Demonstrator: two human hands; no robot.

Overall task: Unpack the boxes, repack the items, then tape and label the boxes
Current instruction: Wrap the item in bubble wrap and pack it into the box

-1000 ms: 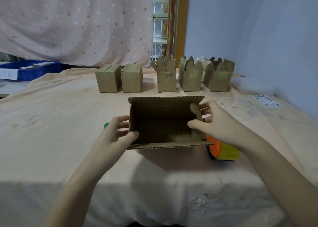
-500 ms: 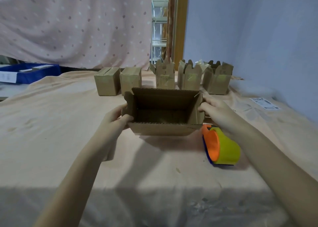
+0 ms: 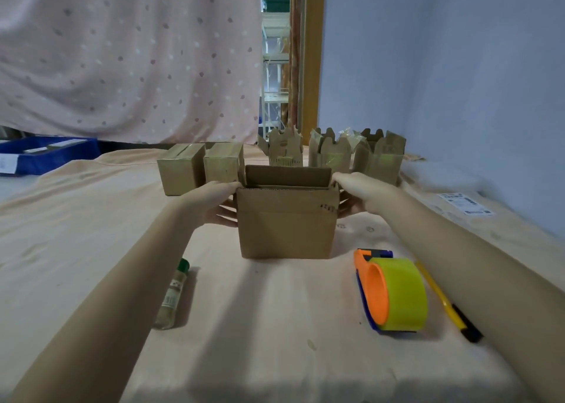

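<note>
While both arms reach straight forward, the left hand (image 3: 214, 202) and right hand (image 3: 362, 193) grip the sides of the open box (image 3: 287, 219), fingers curled round its edges. It stands upright at mid-frame on the tabletop (image 3: 275, 326), tape dispenser (image 3: 391, 292) at lower right.

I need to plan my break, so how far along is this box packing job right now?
Early on, it seems. Two closed boxes stand at the back. Both hands, left hand and right hand, hold an open box by its sides. Three open boxes wait behind. The tape dispenser, label sheet and small bottle lie untouched.
</note>
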